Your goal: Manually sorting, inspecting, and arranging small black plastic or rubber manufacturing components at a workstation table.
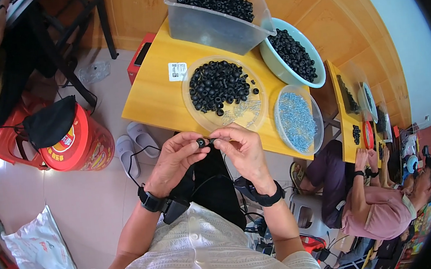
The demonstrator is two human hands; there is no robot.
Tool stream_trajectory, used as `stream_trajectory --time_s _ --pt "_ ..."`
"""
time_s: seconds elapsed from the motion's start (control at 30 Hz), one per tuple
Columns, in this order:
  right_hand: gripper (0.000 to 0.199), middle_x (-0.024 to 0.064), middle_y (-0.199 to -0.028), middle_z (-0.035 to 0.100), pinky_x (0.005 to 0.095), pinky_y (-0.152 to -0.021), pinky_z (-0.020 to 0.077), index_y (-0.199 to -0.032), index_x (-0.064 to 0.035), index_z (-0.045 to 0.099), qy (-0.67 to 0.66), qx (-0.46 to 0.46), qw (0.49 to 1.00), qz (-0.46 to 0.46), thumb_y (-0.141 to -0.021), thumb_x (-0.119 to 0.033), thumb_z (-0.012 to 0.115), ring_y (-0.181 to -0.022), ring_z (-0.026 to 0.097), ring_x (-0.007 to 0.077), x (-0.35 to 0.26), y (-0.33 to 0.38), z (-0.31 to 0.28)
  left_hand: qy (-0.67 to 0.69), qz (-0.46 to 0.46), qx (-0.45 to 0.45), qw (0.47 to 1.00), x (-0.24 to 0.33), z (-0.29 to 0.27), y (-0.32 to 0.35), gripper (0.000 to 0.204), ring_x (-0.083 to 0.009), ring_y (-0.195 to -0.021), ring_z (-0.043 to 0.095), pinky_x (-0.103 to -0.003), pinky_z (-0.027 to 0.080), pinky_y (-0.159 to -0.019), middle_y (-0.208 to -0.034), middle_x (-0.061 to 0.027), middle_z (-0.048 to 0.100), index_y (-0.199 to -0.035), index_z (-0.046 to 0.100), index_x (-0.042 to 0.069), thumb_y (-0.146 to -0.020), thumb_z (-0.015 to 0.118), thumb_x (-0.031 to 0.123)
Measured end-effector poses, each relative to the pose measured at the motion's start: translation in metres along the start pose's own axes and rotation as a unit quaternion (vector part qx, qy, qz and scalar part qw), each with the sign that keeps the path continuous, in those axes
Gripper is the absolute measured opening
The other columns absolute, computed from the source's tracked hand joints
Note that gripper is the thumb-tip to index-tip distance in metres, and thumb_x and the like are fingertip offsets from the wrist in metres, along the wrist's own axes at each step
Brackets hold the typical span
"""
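Observation:
My left hand [176, 158] pinches a small black ring-shaped part [201, 143] between thumb and fingers. My right hand [240, 147] meets it from the right, fingertips closed on something tiny against the part; what it holds is too small to tell. Both hands hover just in front of the yellow table's [153, 96] near edge. Right beyond them lies a clear round dish [248, 118] heaped with black ring parts [218, 84] and a few small silver screws [244, 109].
A second clear dish [316, 118] holds blue-silver screws. A pale green bowl [271, 60] and a clear plastic bin [204, 28] hold more black parts. A red bucket [82, 143] and slippers [134, 140] stand on the floor left. Another person [375, 207] works at the right.

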State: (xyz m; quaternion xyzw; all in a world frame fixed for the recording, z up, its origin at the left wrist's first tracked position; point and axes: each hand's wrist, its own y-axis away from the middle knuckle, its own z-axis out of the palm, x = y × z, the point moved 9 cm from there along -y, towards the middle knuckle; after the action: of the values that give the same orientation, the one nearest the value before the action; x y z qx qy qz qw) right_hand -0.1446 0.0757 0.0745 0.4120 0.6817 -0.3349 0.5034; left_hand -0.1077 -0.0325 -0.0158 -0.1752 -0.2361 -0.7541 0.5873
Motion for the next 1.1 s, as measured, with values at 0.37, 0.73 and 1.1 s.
stream_trajectory --time_s 0.37,0.73,1.1 --pt "0.016 0.0136 -0.077 0.059 0.0305 -0.059 0.0471 -0.091 0.0027 0.064 0.198 0.036 0.973 -0.111 -0.077 0.006 0.060 -0.067 0.060 0.0271 -0.041 0.006 0.010 -0.030 0.030 0.003 0.999 0.003 0.007 0.003 0.020 -0.0176 -0.088 0.064 -0.029 0.053 -0.081 -0.100 -0.0086 0.063 -0.106 0.058 0.000 -0.086 0.058 0.005" --pt "0.006 0.0161 -0.074 0.055 0.0408 -0.057 0.0457 -0.080 0.0024 0.061 0.301 0.076 0.946 -0.087 -0.076 0.003 0.057 -0.067 0.058 0.0356 -0.034 0.010 0.019 -0.134 0.104 0.040 0.985 0.011 0.010 0.006 0.015 -0.0137 -0.081 0.063 -0.027 0.052 -0.077 -0.092 -0.0099 0.065 -0.098 0.062 -0.003 -0.083 0.061 -0.001" --pt "0.013 0.0140 -0.072 0.063 0.0318 -0.054 0.0477 -0.087 0.0025 0.062 0.172 0.101 0.980 0.029 -0.074 0.003 0.061 -0.058 0.062 0.0231 0.001 0.003 0.000 -0.157 0.178 0.084 0.968 0.016 0.010 0.012 0.014 -0.0115 -0.082 0.062 -0.023 0.050 -0.077 -0.092 -0.0074 0.064 -0.094 0.063 -0.004 -0.080 0.063 -0.005"
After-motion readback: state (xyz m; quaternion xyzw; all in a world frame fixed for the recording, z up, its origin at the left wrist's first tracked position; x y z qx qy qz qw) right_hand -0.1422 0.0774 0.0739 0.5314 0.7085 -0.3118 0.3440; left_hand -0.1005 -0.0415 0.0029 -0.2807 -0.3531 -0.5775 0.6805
